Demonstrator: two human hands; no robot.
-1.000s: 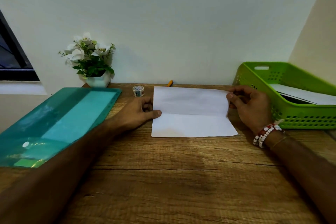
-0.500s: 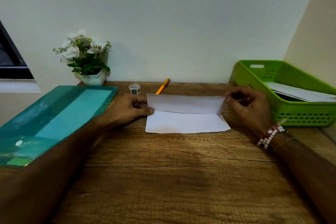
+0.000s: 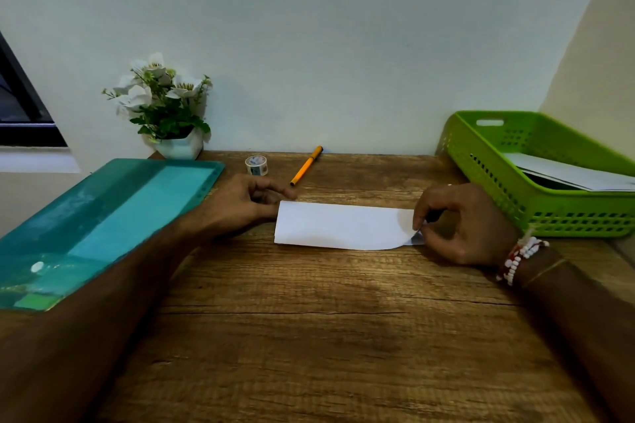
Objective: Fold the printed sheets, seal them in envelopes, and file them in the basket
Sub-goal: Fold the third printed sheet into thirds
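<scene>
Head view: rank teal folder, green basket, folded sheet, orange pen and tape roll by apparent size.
1. teal folder (nearer the camera, so unsure against the basket)
2. green basket (cut by the frame)
3. folded sheet
4. orange pen
5. tape roll

Sheet (image 3: 340, 225): white, folded into a long narrow strip, lying flat on the worktop (image 3: 326, 319) between the fingers of both hands. The right end curls upward, pinched in the fingers (image 3: 420, 216) of the right hand (image 3: 460, 227). The left end lies against the fingers (image 3: 275, 195) of the left hand (image 3: 240, 203).

Basket (image 3: 549, 220): green, perforated, just right of the right fingers, holding white paper (image 3: 577, 177).
</scene>
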